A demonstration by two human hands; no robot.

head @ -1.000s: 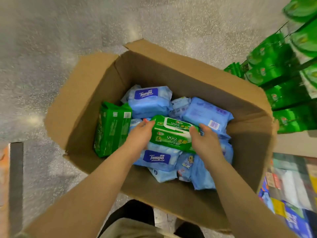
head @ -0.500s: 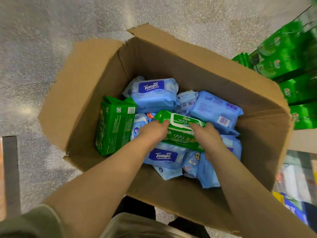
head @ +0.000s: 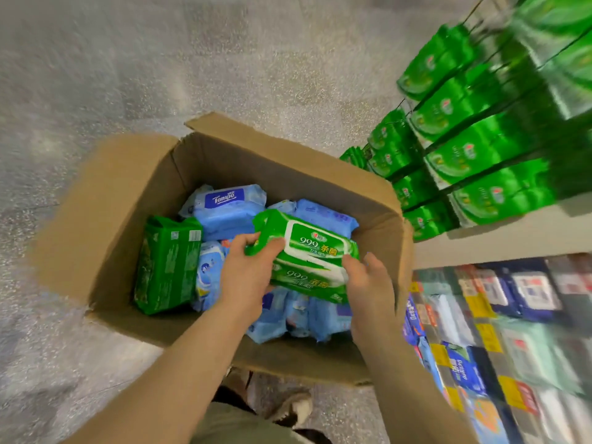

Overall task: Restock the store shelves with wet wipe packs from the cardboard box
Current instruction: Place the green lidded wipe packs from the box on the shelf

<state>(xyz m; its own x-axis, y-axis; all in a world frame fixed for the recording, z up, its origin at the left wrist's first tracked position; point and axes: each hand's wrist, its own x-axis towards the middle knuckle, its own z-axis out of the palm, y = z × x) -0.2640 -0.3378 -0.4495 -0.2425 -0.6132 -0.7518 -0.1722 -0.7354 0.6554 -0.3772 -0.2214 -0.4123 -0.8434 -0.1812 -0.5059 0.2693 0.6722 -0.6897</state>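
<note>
I've got two stacked green 999 wet wipe packs (head: 310, 259) above the open cardboard box (head: 128, 200). My left hand (head: 248, 277) grips their left end, my right hand (head: 368, 278) clasps the right end. Green packs fill the shelf (head: 499, 238) just right of the box.

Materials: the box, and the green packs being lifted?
Box: plain brown corrugated cardboard, matte, flaps folded open. Green packs held by left hand and right hand: likely soft plastic film, glossy, with crimped end seams and printed labels.

A single head-worn wide-angle camera looks steeply down from above. It faces the open cardboard box (head: 128, 200) on the floor (head: 96, 75), close overhead. Shelves (head: 499, 241) fill the right edge.
</note>
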